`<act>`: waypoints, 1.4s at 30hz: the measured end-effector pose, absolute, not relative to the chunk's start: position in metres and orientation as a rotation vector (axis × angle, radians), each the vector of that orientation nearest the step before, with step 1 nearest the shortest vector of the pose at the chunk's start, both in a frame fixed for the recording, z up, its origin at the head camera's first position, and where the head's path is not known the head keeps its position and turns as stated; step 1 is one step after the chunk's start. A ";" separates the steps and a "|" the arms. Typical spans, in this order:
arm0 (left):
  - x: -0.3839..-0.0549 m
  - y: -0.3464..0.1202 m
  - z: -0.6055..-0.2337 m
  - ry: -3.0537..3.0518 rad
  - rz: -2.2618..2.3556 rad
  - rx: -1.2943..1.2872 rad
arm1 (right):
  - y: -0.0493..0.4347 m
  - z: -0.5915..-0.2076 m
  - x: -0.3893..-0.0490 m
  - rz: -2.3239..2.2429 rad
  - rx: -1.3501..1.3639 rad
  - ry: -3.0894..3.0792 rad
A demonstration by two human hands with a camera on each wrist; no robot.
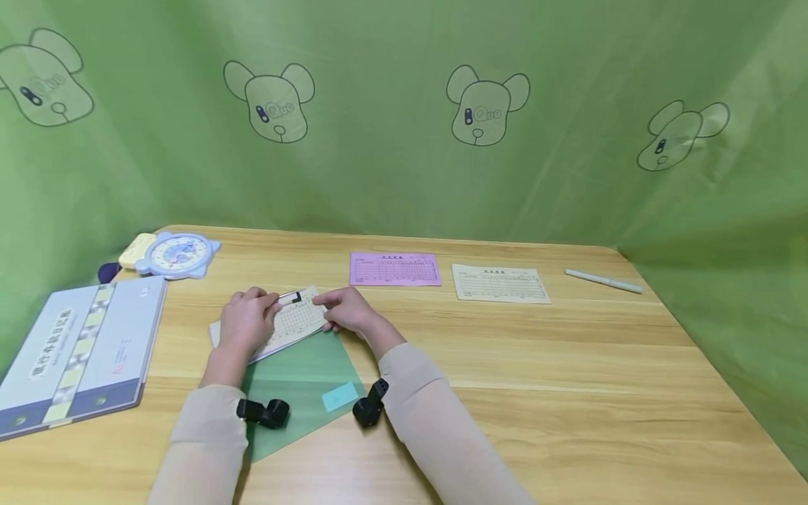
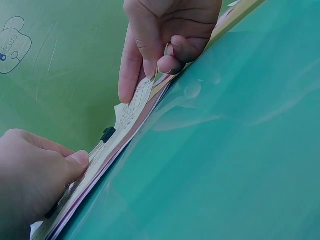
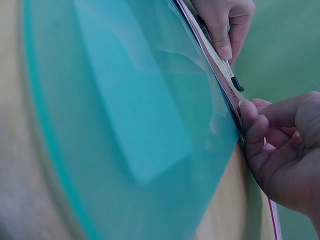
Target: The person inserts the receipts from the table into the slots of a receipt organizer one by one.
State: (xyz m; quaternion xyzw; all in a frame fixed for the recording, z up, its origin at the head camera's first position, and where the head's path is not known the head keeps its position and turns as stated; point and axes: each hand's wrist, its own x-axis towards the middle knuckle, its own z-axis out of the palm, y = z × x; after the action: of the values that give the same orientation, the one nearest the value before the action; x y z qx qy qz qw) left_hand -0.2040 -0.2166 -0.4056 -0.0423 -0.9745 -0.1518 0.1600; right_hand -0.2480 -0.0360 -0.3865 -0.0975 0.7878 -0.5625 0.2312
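Observation:
A stack of printed form slips (image 1: 297, 319) lies tilted over the top of a translucent green sheet (image 1: 297, 393). My left hand (image 1: 247, 319) pinches a silver clip with a black end (image 1: 290, 298) at the upper edge of the stack. In the left wrist view the clip's black end (image 2: 107, 134) sits along the paper edge, just past the left thumb. My right hand (image 1: 347, 308) pinches the right corner of the slips between thumb and fingers. The stack's edge (image 3: 215, 60) shows white, pink and purple layers in the right wrist view.
A light blue rectangle (image 1: 339, 397) lies on the green sheet. Further back are a purple form (image 1: 395, 269), a cream form (image 1: 501, 284) and a pale pen (image 1: 603, 281). At left are a large account book (image 1: 82, 351) and a blue toy clock (image 1: 179, 254).

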 end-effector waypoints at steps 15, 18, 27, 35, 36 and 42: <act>-0.205 -0.212 -0.405 -2.788 -0.437 -0.120 | -0.033 -0.385 -0.248 -1.505 -0.254 2.205; -0.205 -0.212 -0.404 -2.795 -0.446 -0.117 | -0.032 -0.386 -0.248 -1.514 -0.270 2.199; -0.203 -0.216 -0.406 -2.781 -0.487 -0.124 | -0.014 -0.386 -0.240 -1.606 -0.324 2.108; -0.201 -0.218 -0.407 -2.783 -0.518 -0.104 | 0.017 -0.380 -0.242 -1.553 -0.350 2.118; -0.201 -0.218 -0.407 -2.782 -0.520 -0.103 | 0.022 -0.377 -0.242 -1.550 -0.358 2.122; -0.201 -0.217 -0.407 -2.769 -0.529 -0.100 | 0.058 -0.363 -0.250 -1.583 -0.391 2.165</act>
State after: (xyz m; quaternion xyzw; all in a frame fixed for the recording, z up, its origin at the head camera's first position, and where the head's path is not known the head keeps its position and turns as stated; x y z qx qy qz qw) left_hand -0.2010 -0.2172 -0.4067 -0.0349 -0.9690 -0.1851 0.1596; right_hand -0.2504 0.0575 -0.3633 -0.1408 0.7804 -0.5704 0.2139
